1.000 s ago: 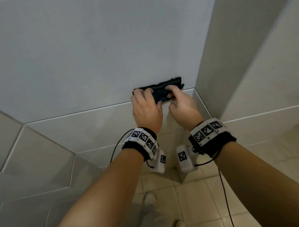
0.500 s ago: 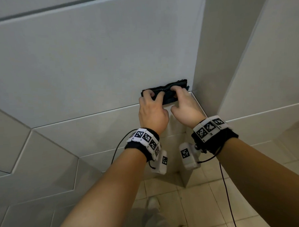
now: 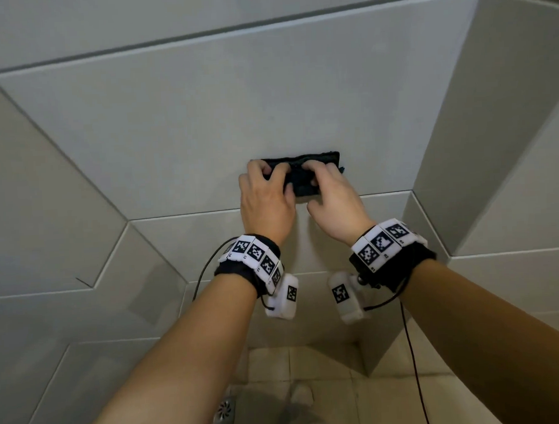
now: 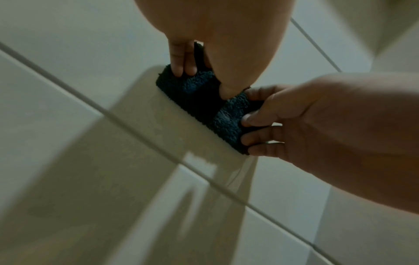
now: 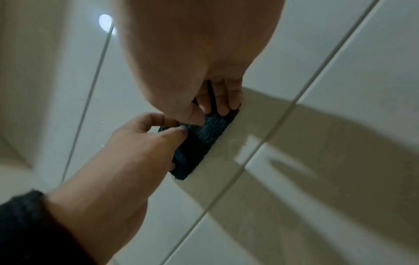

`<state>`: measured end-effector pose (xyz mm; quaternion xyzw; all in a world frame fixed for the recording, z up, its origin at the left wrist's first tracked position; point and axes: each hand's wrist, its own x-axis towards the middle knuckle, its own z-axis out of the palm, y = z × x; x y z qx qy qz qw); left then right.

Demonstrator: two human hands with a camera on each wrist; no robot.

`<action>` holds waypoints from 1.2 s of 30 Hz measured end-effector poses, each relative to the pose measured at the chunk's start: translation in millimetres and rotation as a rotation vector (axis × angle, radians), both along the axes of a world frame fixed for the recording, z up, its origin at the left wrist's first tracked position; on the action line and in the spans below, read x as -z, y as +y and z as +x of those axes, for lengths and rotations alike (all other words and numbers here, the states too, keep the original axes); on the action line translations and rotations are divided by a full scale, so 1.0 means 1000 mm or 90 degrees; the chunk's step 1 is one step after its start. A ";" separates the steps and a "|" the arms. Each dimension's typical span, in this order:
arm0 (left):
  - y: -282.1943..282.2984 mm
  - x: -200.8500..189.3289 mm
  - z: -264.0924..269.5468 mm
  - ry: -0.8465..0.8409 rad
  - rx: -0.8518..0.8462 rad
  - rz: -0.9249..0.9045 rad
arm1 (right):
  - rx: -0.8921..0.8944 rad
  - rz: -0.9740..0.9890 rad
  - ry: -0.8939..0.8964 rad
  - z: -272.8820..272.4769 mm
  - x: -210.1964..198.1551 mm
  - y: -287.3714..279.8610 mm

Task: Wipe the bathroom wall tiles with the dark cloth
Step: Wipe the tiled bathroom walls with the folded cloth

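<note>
Leftmost, large pale grey glazed wall tiles [image 3: 63, 195] meet at angled grout lines, their surface matt and plain. Next, the left hand [image 3: 266, 202] presses the left half of a folded dark blue-black terry cloth [image 3: 305, 170] flat against the wall tile; its fingers [image 4: 181, 59] are bent over the cloth's upper edge and the thumb lies along the lower edge, so the hand grips the cloth between them. A black wristband with white square-coded markers [image 3: 253, 258] circles the left wrist, and a small white camera unit [image 3: 283, 296] hangs below it. Centre: the cloth sits on the large tile just above a horizontal grout line [image 3: 182, 214], its long side level. To its right, the right hand [image 3: 334, 203] holds the cloth's right half in the same way, fingers [image 5: 223, 97] curled over the top edge and thumb tucked under, pinching the fabric against the wall. The two hands lie just beside each other, thumbs near touching. A matching marker band [image 3: 383, 244] and white camera unit [image 3: 346, 297] sit at the right wrist, with a thin black cable [image 3: 412, 360] trailing down. Rightmost, a tiled corner pier [image 3: 479, 113] projects from the wall. Below, beige floor tiles [image 3: 329, 363] and a round metal floor drain [image 3: 225, 409] show.
</note>
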<state>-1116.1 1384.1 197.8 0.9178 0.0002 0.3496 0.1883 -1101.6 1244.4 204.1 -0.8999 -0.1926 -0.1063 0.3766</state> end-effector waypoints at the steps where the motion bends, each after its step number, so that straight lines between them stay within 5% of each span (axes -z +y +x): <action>1: 0.002 -0.005 0.001 -0.009 -0.008 -0.007 | -0.006 0.002 -0.004 0.001 -0.004 0.002; 20: 0.036 -0.179 0.021 -0.173 -0.100 0.027 | 0.015 -0.022 -0.290 0.028 -0.178 0.047; 28: 0.035 -0.161 0.018 -0.149 -0.121 0.074 | 0.021 -0.052 -0.262 0.022 -0.145 0.042; 36: 0.035 -0.083 0.009 -0.053 -0.128 0.050 | 0.012 -0.085 -0.208 0.017 -0.074 0.041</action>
